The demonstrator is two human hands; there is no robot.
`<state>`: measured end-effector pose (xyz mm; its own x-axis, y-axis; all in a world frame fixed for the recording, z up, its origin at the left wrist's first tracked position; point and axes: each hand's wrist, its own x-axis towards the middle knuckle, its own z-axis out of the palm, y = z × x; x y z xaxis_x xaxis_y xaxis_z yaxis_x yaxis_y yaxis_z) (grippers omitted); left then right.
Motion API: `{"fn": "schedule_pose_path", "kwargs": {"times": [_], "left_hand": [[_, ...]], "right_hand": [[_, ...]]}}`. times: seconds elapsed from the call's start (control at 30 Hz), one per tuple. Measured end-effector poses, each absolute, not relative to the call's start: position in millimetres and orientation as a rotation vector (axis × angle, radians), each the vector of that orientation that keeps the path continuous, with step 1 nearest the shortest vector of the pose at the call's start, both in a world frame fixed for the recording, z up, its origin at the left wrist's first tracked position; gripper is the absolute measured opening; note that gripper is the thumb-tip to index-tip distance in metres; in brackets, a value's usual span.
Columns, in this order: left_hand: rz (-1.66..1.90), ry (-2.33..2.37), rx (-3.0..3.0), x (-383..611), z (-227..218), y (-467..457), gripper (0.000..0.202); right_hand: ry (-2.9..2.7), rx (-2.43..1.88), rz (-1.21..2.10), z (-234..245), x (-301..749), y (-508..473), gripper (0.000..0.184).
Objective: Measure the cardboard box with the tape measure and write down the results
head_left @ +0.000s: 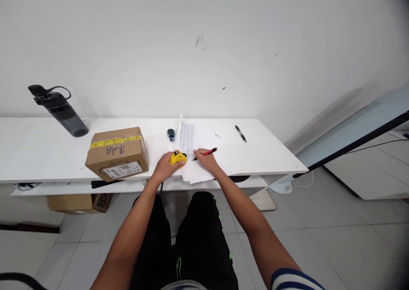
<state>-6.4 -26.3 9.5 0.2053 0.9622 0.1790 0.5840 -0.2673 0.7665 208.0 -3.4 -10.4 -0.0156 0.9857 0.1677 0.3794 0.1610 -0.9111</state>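
Head view shows the left hand (pixel 165 166) curled round a yellow tape measure (pixel 177 158) at the centre of the frame, and just right of it the right hand (pixel 206 159) pinching a red-and-black pen (pixel 210 152), tip down at the written papers (pixel 187 137). Writing looks like the step in hand, though whether the tip touches cannot be told; the next move would call for still papers and a steady stroke.
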Motion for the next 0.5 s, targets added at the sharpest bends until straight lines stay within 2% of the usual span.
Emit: {"fn": "schedule_pose_path", "kwargs": {"times": [0.5], "left_hand": [[0.881,1.442,1.897,-6.1,10.2,-26.6,0.045]], "right_hand": [[-1.505,-1.377,0.886,-8.2,208.2,-2.4,0.036]]}}
